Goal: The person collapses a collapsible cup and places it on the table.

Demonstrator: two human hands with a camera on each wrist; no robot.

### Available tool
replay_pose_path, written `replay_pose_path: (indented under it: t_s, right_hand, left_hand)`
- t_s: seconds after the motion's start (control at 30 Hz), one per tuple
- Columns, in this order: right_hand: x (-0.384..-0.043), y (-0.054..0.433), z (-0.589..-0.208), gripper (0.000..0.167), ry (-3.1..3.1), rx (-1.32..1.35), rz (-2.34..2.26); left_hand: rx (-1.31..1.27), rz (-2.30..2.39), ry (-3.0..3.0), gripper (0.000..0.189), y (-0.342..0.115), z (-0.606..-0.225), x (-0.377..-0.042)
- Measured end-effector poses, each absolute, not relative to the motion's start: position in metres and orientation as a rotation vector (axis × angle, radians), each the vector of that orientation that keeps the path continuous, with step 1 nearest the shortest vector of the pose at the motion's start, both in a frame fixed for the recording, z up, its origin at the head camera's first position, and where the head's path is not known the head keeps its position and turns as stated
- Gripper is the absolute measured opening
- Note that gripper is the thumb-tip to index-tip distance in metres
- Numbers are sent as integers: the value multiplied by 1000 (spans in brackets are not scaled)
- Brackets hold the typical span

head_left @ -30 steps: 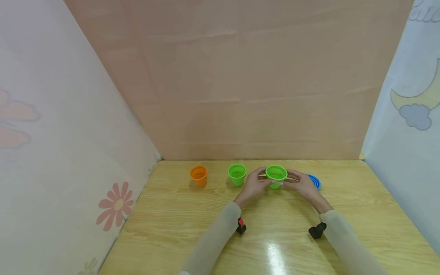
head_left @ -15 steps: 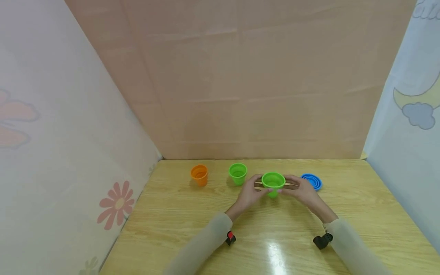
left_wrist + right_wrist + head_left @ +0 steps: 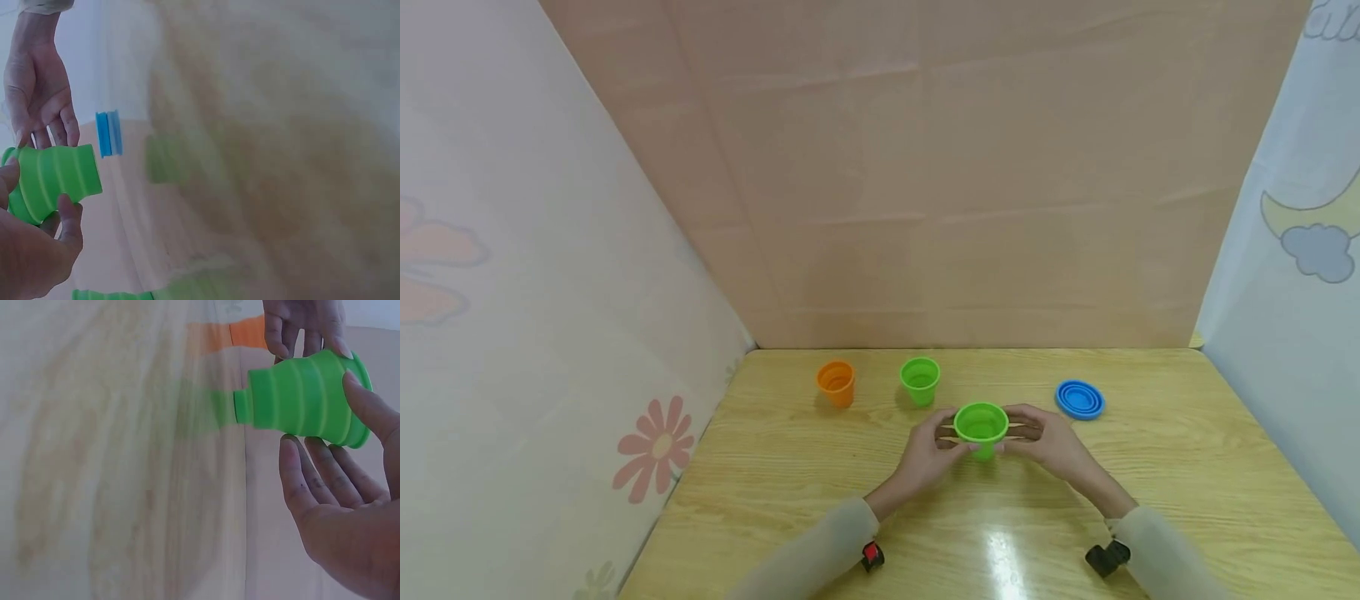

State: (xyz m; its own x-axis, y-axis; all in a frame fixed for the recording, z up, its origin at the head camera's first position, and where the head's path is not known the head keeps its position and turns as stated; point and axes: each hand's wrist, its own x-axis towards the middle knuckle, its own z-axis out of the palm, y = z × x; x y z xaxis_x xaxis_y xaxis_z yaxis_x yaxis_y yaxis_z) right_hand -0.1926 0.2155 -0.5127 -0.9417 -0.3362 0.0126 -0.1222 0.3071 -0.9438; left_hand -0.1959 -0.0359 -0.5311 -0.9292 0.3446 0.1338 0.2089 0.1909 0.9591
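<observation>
A green collapsible cup [image 3: 981, 423], drawn out to full height with ringed walls, is held upright between both hands. My left hand [image 3: 927, 451] grips its left side, thumb at the near rim and fingers behind. On the opposite side my right hand [image 3: 1047, 442] holds it the same way, as the right wrist view shows with the cup [image 3: 306, 397] between thumb and fingertips. Behind it stand a second green cup [image 3: 920, 381] and an orange cup [image 3: 836, 384], both extended. A blue collapsible cup [image 3: 1080, 400] lies folded flat to the right, beyond the right hand.
The wooden table [image 3: 760, 483] meets a brown paper-covered wall [image 3: 925, 208] at the back. A pale wall with flower pictures [image 3: 658, 446] bounds the left, and another with a moon and cloud [image 3: 1317, 250] bounds the right.
Both hands have carried the green cup toward the person and slightly left. The blue cup, partly covered by the right hand before, now shows whole. The other cups stay put.
</observation>
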Motion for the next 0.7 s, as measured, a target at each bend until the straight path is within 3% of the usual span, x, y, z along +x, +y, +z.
replay_pose_path:
  t_s: [0.7]
  right_hand:
    - [-173,193,-523,62,2255,-588,-1754]
  left_hand:
    - [664,1841,2301,54,-69,-534,-173]
